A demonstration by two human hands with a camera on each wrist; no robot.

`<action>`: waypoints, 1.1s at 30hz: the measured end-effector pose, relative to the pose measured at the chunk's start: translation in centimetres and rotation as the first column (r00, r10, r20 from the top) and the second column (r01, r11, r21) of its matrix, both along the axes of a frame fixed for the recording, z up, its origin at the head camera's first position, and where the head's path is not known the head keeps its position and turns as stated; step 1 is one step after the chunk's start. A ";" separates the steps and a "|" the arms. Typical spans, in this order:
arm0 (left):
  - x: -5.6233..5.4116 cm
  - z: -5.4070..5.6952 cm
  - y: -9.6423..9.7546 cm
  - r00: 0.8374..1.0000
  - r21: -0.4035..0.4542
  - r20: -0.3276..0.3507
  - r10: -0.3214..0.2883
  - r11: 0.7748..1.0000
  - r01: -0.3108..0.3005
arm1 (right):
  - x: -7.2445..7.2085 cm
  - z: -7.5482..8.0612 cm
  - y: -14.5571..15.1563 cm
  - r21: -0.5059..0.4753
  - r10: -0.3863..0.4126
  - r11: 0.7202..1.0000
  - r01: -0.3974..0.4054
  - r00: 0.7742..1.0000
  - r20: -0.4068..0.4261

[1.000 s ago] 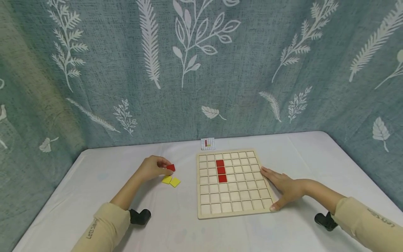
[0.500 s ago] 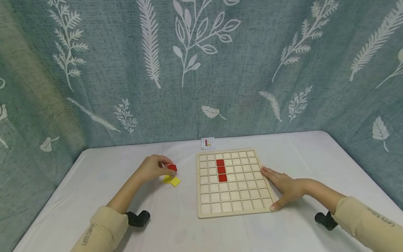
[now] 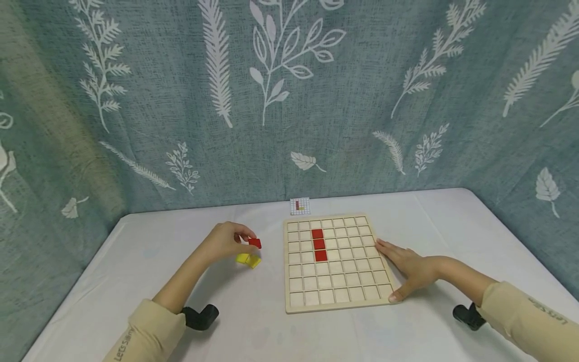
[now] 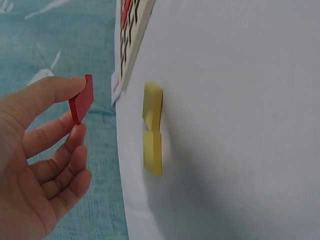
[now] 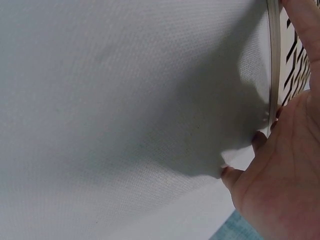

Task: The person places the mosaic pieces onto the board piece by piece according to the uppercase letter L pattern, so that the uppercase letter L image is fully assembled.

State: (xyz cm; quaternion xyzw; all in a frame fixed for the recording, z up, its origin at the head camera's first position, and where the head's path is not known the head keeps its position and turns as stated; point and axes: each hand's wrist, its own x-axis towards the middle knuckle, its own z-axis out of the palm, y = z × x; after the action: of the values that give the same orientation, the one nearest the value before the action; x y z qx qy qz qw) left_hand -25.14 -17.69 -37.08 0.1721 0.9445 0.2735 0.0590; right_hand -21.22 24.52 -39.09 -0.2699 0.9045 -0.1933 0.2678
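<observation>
My left hand (image 3: pixel 229 242) pinches a square red tile (image 4: pixel 83 101) between thumb and fingers, raised over the table left of the board. Two yellow tiles (image 4: pixel 152 127) lie side by side on the cloth just below that hand. The wooden grid board (image 3: pixel 357 279) lies flat in the middle, with three red tiles (image 3: pixel 319 244) in a column in its upper left part. My right hand (image 3: pixel 413 269) rests along the board's right edge, fingers spread, its thumb on the lower right corner.
Behind the board lies a small printed grid card (image 3: pixel 300 206) with red and yellow squares. A white cloth covers the table (image 3: pixel 217 327). A leaf-patterned curtain (image 3: pixel 289 100) hangs at the back and both sides.
Holding the red tile, my left hand has shifted slightly right, partly over the yellow tiles. My right hand and the board stay where they were.
</observation>
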 end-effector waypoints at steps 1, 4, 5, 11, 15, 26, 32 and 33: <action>0.1 0.1 0.2 1.000 -0.002 -0.002 -0.001 1.000 0.001 | 0.0 0.0 0.0 0.000 0.000 1.000 0.000 1.000 0.000; 0.5 0.3 0.9 1.000 0.001 -0.018 -0.007 1.000 0.007 | 0.0 0.0 0.0 -0.001 -0.002 1.000 0.002 1.000 0.002; 0.6 0.3 1.2 1.000 0.003 -0.018 -0.002 1.000 0.002 | 0.0 0.0 0.0 -0.001 -0.002 1.000 0.002 1.000 0.003; 1.1 0.0 2.9 1.000 0.029 -0.016 0.012 1.000 -0.011 | 0.0 0.0 0.0 0.002 -0.004 1.000 0.004 1.000 -0.001; 1.3 -0.4 3.9 1.000 0.110 -0.008 -0.015 0.994 0.016 | 0.0 -0.1 0.0 0.004 -0.003 1.000 0.003 1.000 -0.007; 1.9 -1.1 5.7 0.996 0.319 0.068 -0.060 0.947 0.036 | 0.0 -0.1 0.1 -0.006 -0.001 1.000 0.001 1.000 -0.004; 2.0 -1.2 6.6 0.995 0.322 0.073 -0.070 0.946 0.043 | 0.0 -0.2 0.2 -0.012 0.007 1.000 -0.007 1.000 -0.008; 2.0 -1.2 6.7 0.995 0.318 0.068 -0.075 0.947 0.050 | 0.0 -0.2 0.1 -0.011 0.005 1.000 -0.005 1.000 -0.008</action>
State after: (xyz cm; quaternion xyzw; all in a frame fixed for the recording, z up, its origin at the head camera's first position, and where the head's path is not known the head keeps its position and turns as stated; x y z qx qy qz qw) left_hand -23.15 -11.00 -38.28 0.1983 0.8795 0.4256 0.0768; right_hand -21.25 24.67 -39.29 -0.2746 0.9038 -0.1963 0.2630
